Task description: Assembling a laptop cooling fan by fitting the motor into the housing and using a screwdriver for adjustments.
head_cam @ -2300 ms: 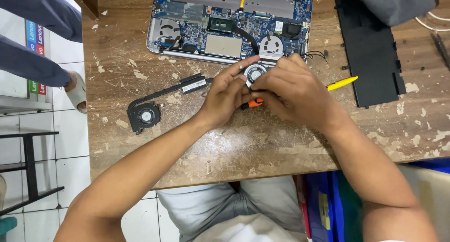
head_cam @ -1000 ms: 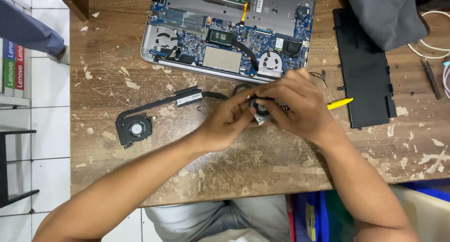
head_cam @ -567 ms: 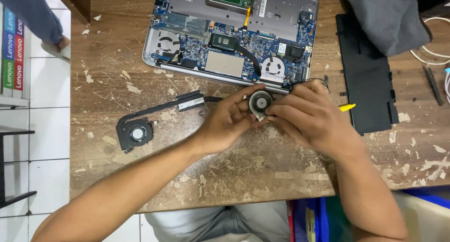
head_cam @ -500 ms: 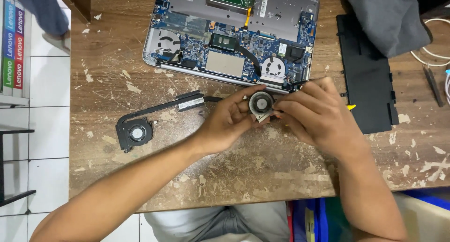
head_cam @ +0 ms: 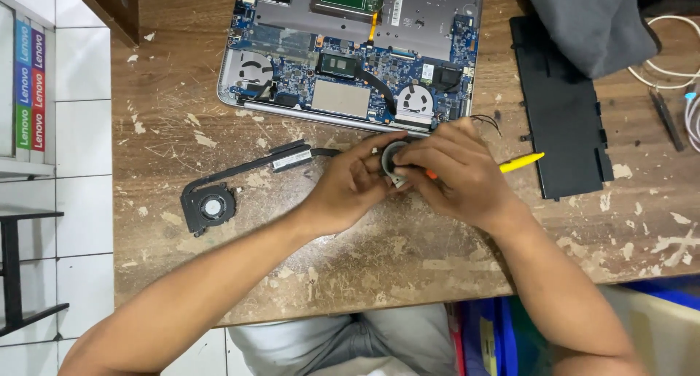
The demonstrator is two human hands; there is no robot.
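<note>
Pinched between the left hand (head_cam: 350, 186) and right hand (head_cam: 456, 175), a small cooling fan (head_cam: 394, 161) is held at 6 o'clock of the opened laptop (head_cam: 350, 55). Probably light and fragile, so best gripped by the housing edges, not the blades.

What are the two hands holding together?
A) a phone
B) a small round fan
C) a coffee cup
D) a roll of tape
B: the left hand and right hand both grip a small round fan, just in front of the opened laptop on the wooden table.
</note>
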